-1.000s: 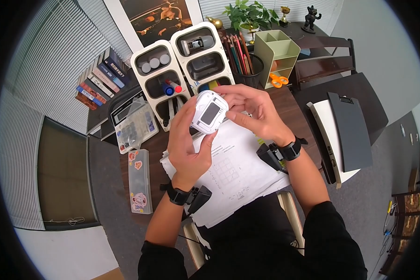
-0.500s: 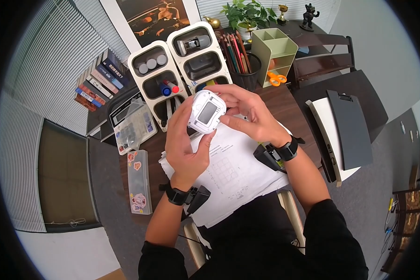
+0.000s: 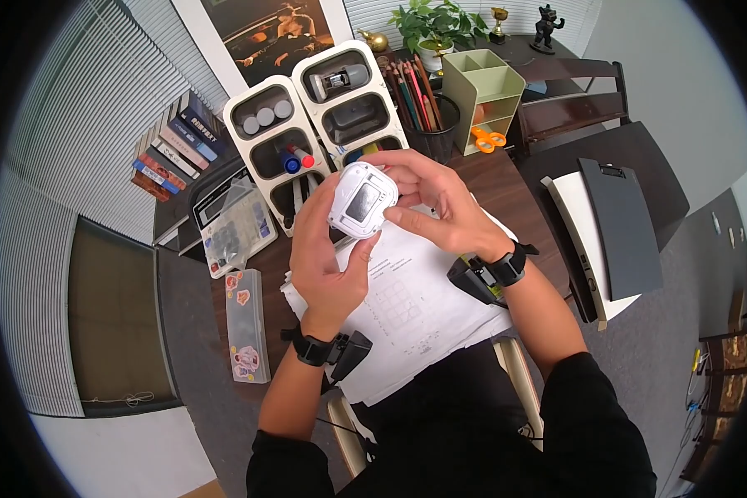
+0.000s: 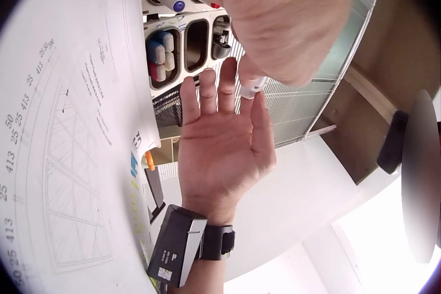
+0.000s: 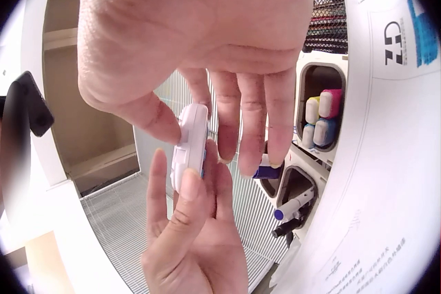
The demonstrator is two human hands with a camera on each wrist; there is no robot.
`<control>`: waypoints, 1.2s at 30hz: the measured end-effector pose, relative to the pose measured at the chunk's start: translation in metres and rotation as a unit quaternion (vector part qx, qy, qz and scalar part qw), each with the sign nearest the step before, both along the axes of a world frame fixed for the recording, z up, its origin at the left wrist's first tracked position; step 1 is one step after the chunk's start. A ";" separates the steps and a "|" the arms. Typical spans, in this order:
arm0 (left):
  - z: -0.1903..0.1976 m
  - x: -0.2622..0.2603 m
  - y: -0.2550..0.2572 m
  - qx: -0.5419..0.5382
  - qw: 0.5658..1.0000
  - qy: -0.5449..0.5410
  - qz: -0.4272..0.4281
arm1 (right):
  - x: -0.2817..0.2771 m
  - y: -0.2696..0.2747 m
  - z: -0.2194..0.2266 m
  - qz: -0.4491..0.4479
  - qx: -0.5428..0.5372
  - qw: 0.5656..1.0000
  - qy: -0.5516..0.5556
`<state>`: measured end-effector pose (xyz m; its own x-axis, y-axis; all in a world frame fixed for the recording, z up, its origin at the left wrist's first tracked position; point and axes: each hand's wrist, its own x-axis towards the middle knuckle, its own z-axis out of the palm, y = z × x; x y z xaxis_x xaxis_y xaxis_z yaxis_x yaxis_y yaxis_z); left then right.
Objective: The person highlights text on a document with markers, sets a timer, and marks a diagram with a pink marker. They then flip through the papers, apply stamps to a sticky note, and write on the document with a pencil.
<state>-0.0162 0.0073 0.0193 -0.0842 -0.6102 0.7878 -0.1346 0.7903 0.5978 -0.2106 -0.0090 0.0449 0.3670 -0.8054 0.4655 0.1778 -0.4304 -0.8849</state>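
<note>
Above the papers, both hands hold a small rounded white electronic device (image 3: 363, 202) with a dark rectangular window facing up. My left hand (image 3: 328, 278) grips its left and lower edge between thumb and fingers. At its right edge, my right hand (image 3: 452, 217) pinches it with thumb and index finger, the other fingers extended. The right wrist view shows the white device (image 5: 191, 139) edge-on between the two hands. In the left wrist view, the left hand (image 4: 282, 18) hides most of it. Printed papers (image 3: 415, 307) lie beneath on the dark wooden desk (image 3: 506, 195).
Two white organizers (image 3: 261, 149) with pens and small items stand behind the hands. To their right are a pencil cup (image 3: 440, 133) and a green holder (image 3: 483, 87) with orange scissors (image 3: 488, 139). A stickered clear case (image 3: 247, 324) lies at left; a black clipboard (image 3: 618, 224) lies at right.
Both hands and the white device have shifted slightly left in the head view. The grip looks much the same, and the device's window still faces up.
</note>
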 end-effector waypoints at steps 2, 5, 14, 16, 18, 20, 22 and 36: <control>0.001 0.000 0.001 0.019 1.000 0.002 -0.010 | -0.001 0.000 0.000 -0.003 0.000 1.000 0.003; 0.003 0.002 0.006 0.023 0.995 -0.093 -0.025 | -0.003 -0.003 -0.003 -0.029 0.011 1.000 0.005; 0.002 0.001 0.003 0.030 0.998 -0.033 -0.037 | -0.002 -0.002 -0.004 0.016 0.009 1.000 -0.017; 0.002 0.001 0.003 0.024 0.998 -0.031 -0.041 | -0.003 -0.003 -0.005 0.033 0.006 0.999 -0.019; 0.002 0.001 0.003 0.016 0.998 -0.036 -0.039 | -0.003 -0.001 -0.001 0.034 0.010 0.999 -0.017; 0.001 0.001 0.003 0.017 0.999 -0.028 -0.043 | -0.003 0.000 0.000 0.036 0.015 0.999 -0.014; 0.000 0.001 0.002 0.017 0.999 -0.019 -0.047 | -0.003 -0.001 -0.001 0.030 0.018 0.999 -0.012; 0.000 0.003 0.001 0.006 0.999 -0.036 -0.033 | -0.002 0.000 0.000 0.007 -0.001 1.000 0.016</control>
